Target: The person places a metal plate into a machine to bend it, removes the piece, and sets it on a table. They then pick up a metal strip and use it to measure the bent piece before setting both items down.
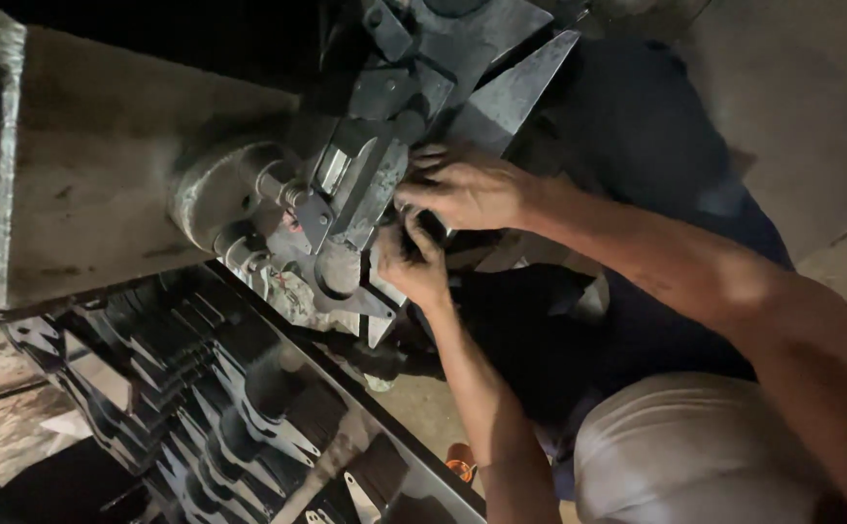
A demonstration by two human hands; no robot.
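Taking the grey metal clamp assembly as the landmark: to its left juts a round steel disc on a short shaft, fixed against a pale concrete block. Below and left of the assembly a sloping tray holds rows of flat dark metal blanks, many stacked, which suggests a good batch lies cut or waiting; which, cannot be told. At the assembly's lower right edge the left hand has its fingers curled tight around a small dark piece, pressing it against the metal. Just above it, the right hand lies flat on the assembly's upper right face, fingers spread and narrow-bent over the edge, gripping nothing that shows. The piece looks seated but not released, so the work seems mid-step. Right of the assembly are the person's dark clothing and a bare concrete floor; the room is dim and grimy.
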